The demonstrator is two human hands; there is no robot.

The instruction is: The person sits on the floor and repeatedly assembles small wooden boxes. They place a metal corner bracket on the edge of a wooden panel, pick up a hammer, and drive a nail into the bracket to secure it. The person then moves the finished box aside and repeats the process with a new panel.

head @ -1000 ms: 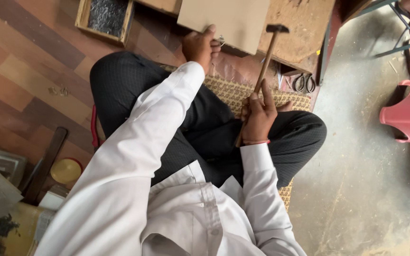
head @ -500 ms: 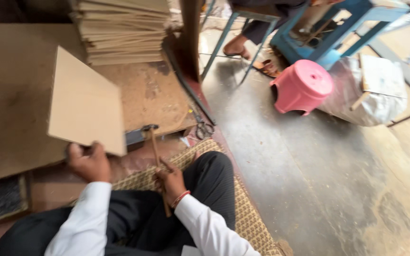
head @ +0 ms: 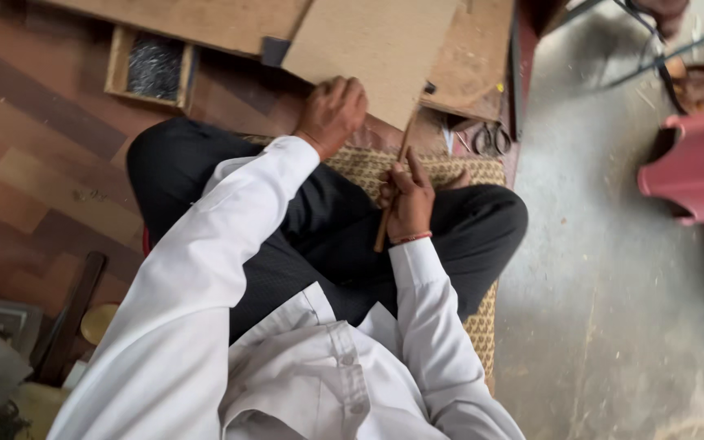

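We sit cross-legged on a woven mat [head: 450,175], and our left hand [head: 334,114] is closed over the lower edge of a flat tan board [head: 368,49], fingers curled on its face so the sheet stands tilted up in front of our knees. Our right hand [head: 409,204] is wrapped tight around the wooden handle of a hammer [head: 393,191]; the handle runs up from the fist and slips behind the board, so we cannot see the head. The two hands are near each other but apart. Behind the board lies a larger brown panel [head: 466,65] on the floor. To the left, on the wood-patterned flooring, sits an open wooden box of small dark nails [head: 152,69]. A pair of scissors [head: 492,140] lies just beyond the mat's far edge, and a pink plastic stool [head: 698,167] stands on the concrete at right.
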